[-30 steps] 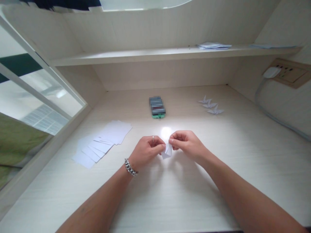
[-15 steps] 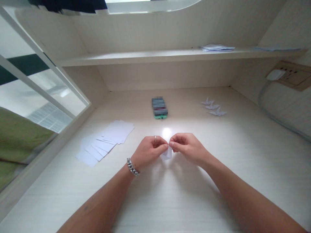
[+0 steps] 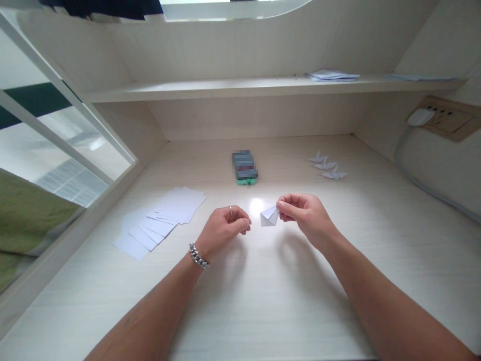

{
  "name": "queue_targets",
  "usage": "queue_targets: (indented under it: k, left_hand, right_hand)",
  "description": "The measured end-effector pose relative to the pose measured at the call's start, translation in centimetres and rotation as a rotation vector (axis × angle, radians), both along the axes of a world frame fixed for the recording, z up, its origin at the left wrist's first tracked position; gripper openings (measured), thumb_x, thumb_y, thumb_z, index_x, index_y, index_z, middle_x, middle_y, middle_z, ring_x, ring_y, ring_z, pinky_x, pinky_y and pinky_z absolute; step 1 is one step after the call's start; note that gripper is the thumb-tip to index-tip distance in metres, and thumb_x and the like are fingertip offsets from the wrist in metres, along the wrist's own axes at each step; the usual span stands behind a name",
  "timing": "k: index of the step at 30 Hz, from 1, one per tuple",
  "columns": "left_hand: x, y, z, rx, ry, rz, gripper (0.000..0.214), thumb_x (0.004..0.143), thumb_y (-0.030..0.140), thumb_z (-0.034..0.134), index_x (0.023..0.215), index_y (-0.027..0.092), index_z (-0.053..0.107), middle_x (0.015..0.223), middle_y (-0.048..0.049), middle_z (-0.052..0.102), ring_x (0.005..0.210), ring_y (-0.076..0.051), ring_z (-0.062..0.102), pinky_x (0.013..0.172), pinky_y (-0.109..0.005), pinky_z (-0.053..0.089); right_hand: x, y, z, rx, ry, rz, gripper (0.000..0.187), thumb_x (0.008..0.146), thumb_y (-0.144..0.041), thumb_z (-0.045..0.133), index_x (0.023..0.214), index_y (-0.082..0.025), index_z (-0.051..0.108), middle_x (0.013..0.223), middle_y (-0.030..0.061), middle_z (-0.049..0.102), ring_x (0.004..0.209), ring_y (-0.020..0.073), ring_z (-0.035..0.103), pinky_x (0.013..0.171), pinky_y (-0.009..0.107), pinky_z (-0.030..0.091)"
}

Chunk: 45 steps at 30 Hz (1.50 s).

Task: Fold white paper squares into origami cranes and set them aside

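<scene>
A small piece of white folded paper, with crease lines and a pointed shape, hangs just above the desk. My right hand pinches its upper right corner between thumb and fingers. To the left of the paper, apart from it, is my left hand, its fingers curled in with the thumb near them and nothing seen in them. A ring and a chain bracelet are on that hand and wrist. Several loose white paper sheets lie fanned out on the desk farther left.
A phone-like device with a green edge lies behind my hands. Small folded paper cranes stand at the back right. A shelf crosses above, holding a paper stack. A plugged-in cable runs down the right side.
My left hand has let go of the folded paper and drawn back to the left. My right hand has lifted the paper slightly up and to the right.
</scene>
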<state>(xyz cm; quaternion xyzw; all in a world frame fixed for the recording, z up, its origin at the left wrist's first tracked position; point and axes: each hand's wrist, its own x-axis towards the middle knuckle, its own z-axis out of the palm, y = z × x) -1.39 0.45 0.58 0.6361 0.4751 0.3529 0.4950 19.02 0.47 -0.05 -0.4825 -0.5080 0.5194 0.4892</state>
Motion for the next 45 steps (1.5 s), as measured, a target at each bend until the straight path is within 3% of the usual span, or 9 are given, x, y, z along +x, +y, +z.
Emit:
queue_targets:
  k: [7, 13, 17, 31, 38, 41, 45]
  left_hand:
    - [1.4, -0.5, -0.9, -0.036, -0.077, -0.022, 0.023, 0.077, 0.035, 0.07, 0.083, 0.013, 0.067, 0.072, -0.0051, 0.069, 0.065, -0.015, 0.063, 0.06, -0.026, 0.048]
    - [1.3, -0.5, -1.1, -0.018, -0.19, 0.128, 0.021, 0.078, 0.032, 0.07, 0.079, 0.012, 0.062, 0.07, -0.0043, 0.067, 0.068, -0.015, 0.064, 0.067, -0.028, 0.051]
    - [1.2, -0.4, -1.2, -0.05, -0.255, 0.136, 0.02, 0.078, 0.031, 0.069, 0.077, 0.013, 0.062, 0.069, -0.0023, 0.064, 0.066, -0.016, 0.064, 0.067, -0.03, 0.052]
    - [1.4, -0.7, -1.1, 0.082, -0.078, 0.1, 0.019, 0.08, 0.03, 0.067, 0.074, 0.012, 0.066, 0.067, -0.003, 0.066, 0.061, -0.013, 0.06, 0.058, -0.023, 0.047]
    - [0.6, 0.2, -0.9, 0.034, -0.171, 0.3, 0.023, 0.075, 0.033, 0.072, 0.075, 0.011, 0.065, 0.065, -0.0018, 0.065, 0.058, -0.013, 0.061, 0.057, -0.025, 0.05]
    - [0.4, 0.4, -0.9, 0.042, -0.207, 0.359, 0.024, 0.074, 0.033, 0.073, 0.078, 0.011, 0.066, 0.065, -0.0016, 0.066, 0.057, -0.013, 0.062, 0.057, -0.025, 0.05]
    - [0.9, 0.1, -1.0, 0.049, -0.175, 0.296, 0.024, 0.076, 0.034, 0.071, 0.077, 0.011, 0.066, 0.065, -0.0031, 0.068, 0.058, -0.013, 0.062, 0.057, -0.024, 0.049]
  right_hand:
    - [-1.9, -0.8, -0.7, 0.078, -0.068, 0.019, 0.02, 0.078, -0.034, 0.066, 0.077, -0.015, 0.065, 0.064, 0.0006, 0.061, 0.06, 0.0137, 0.056, 0.059, 0.027, 0.044]
    - [-2.0, -0.8, -1.0, 0.096, -0.101, 0.074, 0.016, 0.081, -0.031, 0.063, 0.078, -0.015, 0.063, 0.068, 0.0019, 0.063, 0.064, 0.0143, 0.058, 0.061, 0.027, 0.045]
    - [-1.8, -0.9, -1.2, 0.101, -0.201, 0.148, 0.015, 0.082, -0.029, 0.061, 0.077, -0.016, 0.064, 0.071, 0.0028, 0.064, 0.066, 0.0145, 0.058, 0.061, 0.027, 0.044]
    - [-2.7, -1.2, -1.5, 0.079, -0.212, 0.158, 0.013, 0.079, -0.026, 0.058, 0.07, -0.017, 0.061, 0.066, 0.0003, 0.061, 0.062, 0.0136, 0.055, 0.058, 0.026, 0.042]
    - [-1.9, -0.9, -1.4, 0.02, -0.176, 0.168, 0.009, 0.07, -0.015, 0.055, 0.061, -0.017, 0.057, 0.056, -0.0012, 0.058, 0.055, 0.0127, 0.051, 0.055, 0.026, 0.039]
    - [-1.8, -0.8, -1.3, 0.022, -0.14, 0.125, 0.009, 0.074, -0.02, 0.058, 0.066, -0.017, 0.059, 0.061, 0.0001, 0.06, 0.057, 0.0131, 0.053, 0.056, 0.026, 0.041]
    - [-2.3, -0.9, -1.2, 0.032, -0.093, 0.145, 0.017, 0.078, -0.033, 0.062, 0.075, -0.016, 0.062, 0.07, 0.0016, 0.063, 0.062, 0.0139, 0.057, 0.059, 0.027, 0.044]
